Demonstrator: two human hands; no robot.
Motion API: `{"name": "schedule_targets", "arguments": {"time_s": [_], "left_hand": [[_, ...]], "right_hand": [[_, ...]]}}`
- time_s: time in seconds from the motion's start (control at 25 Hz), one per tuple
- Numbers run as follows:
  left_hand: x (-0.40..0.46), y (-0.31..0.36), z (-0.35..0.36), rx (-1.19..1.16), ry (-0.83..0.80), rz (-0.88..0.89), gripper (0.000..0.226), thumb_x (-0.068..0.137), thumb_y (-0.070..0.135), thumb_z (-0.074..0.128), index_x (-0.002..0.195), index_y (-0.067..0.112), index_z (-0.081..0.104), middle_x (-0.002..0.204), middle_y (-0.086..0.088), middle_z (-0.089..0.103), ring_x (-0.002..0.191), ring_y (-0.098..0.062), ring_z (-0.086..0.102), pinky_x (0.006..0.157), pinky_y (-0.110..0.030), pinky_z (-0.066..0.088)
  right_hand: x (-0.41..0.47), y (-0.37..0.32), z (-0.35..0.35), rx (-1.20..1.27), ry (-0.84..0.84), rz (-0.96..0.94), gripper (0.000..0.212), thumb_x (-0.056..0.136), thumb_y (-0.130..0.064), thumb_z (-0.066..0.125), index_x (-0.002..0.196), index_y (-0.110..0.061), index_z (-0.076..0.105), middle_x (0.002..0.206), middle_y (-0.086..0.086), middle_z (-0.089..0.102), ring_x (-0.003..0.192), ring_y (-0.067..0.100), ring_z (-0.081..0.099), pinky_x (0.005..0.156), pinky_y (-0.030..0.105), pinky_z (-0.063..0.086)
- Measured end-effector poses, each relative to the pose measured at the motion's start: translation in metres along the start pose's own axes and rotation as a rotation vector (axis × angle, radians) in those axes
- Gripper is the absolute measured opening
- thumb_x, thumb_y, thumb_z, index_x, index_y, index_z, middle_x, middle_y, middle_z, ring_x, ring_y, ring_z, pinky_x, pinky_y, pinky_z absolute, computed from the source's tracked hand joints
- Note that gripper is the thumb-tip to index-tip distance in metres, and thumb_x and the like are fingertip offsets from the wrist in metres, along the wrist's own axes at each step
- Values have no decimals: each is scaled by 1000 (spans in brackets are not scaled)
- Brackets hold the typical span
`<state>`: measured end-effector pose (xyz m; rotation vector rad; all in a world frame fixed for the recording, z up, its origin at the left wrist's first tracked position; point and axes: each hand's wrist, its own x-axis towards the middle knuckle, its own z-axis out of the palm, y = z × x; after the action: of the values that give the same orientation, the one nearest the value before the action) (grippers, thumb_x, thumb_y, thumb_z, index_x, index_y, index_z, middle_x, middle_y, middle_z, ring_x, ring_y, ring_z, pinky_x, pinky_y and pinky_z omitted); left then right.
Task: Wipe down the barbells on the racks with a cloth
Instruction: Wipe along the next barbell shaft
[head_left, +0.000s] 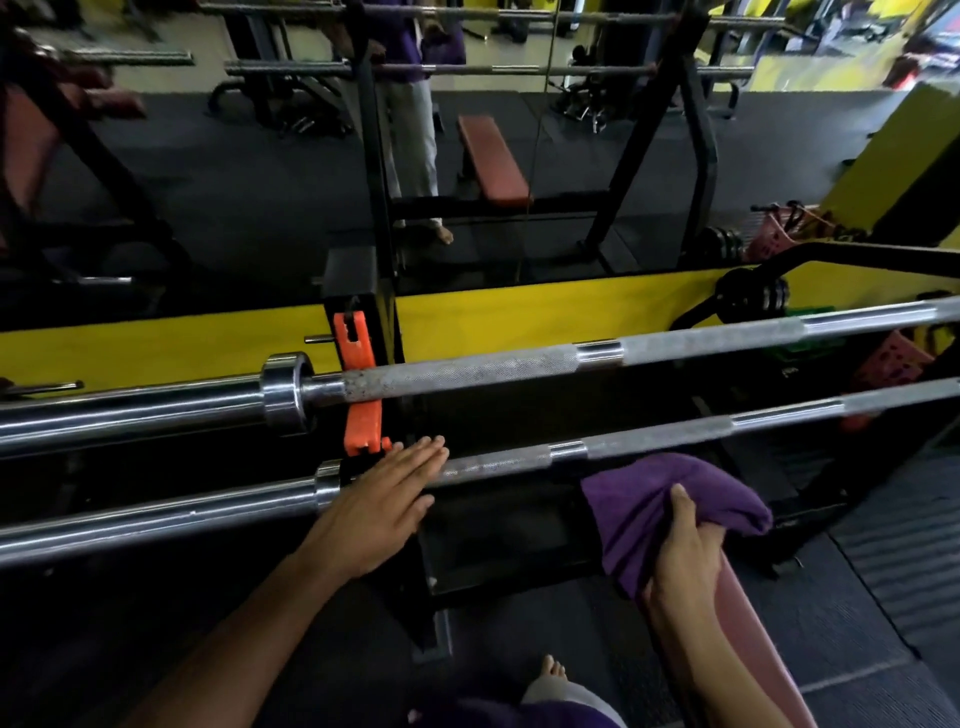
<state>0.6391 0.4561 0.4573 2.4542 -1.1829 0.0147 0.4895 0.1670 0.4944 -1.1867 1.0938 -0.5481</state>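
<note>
Cloth (670, 514): purple, soft and light, bunched up; likely easy to fold around a bar, best taken as a thick wad. Located just below the lower barbell, near its smooth ring.
Lower barbell (498, 462): steel, stiff, surely heavy; resting across the rack, rough knurled grip in the middle, smooth sleeve at the left. No lifting needed, only rubbing along.
Upper barbell (467, 371): same kind, some dull spots on the knurling.
Right hand (680, 561): gripping the cloth from below, thumb on top.
Left hand (387, 501): flat, fingers straight and together, lying over the lower barbell beside its collar.
</note>
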Motion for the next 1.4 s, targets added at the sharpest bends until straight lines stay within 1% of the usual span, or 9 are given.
{"name": "schedule_targets", "arguments": {"time_s": [0.12,0.24,0.36,0.48,0.68,0.92,1.12,1.28,1.4], "left_hand": [[-35,-10,-18,73,308,-41,45,101,24,45,140,6,57,146,-6,55,139,-20,47,121,-38,28],[-53,-37,-31,209,294,-176,51,104,30,39,143,-1,51,146,-16,53,138,-29,44,124,-39,21],[-60,-58,-30,305,68,-240,66,108,46,21,150,-1,41,153,-19,44,144,-32,38,122,-45,24],[-56,-66,-30,323,5,-275,72,107,53,16,149,1,43,150,-20,48,141,-33,43,120,-40,23],[-49,-95,-40,373,-135,-113,73,104,57,25,152,4,40,155,-14,43,145,-31,37,120,-45,31],[-50,-88,-39,392,-83,-69,68,102,49,36,144,-4,46,147,-21,48,133,-35,48,113,-37,31],[-54,-88,-38,357,-77,-56,69,101,47,45,147,-4,41,152,-22,43,141,-31,41,121,-30,20],[-52,-86,-41,344,-78,-87,67,98,46,48,144,-2,45,146,-20,51,134,-31,48,113,-29,28],[-51,-90,-40,330,-91,-111,67,99,51,43,147,3,42,150,-17,47,138,-30,46,111,-31,32]], "right_hand": [[2,-8,4,-220,-73,-191,48,88,-54,68,88,-6,63,80,7,62,71,19,57,72,38,46],[18,-22,17,-428,-43,-306,49,94,-35,67,77,10,61,61,7,59,59,25,56,59,38,39],[31,-23,40,-596,-75,-445,41,92,-43,67,82,-4,58,76,11,64,79,34,64,69,39,43],[41,1,69,-794,-176,-592,40,92,-46,66,95,-7,58,102,18,63,98,40,62,80,44,47],[90,2,73,-1354,-256,-1225,44,89,-54,50,87,-12,62,90,12,59,85,37,56,72,45,40],[74,38,100,-1176,-189,-1177,36,94,-42,49,101,-8,57,98,14,58,90,37,56,89,49,40],[0,56,176,-1279,-332,-1214,25,88,-39,48,93,-16,56,86,10,62,74,34,62,73,45,39],[-58,76,207,-1222,-400,-1155,28,92,-39,48,102,-14,56,92,7,61,82,32,59,82,48,40],[-46,76,192,-1168,-444,-1294,26,97,-41,48,96,-15,54,91,7,60,83,30,56,85,48,43]]}}
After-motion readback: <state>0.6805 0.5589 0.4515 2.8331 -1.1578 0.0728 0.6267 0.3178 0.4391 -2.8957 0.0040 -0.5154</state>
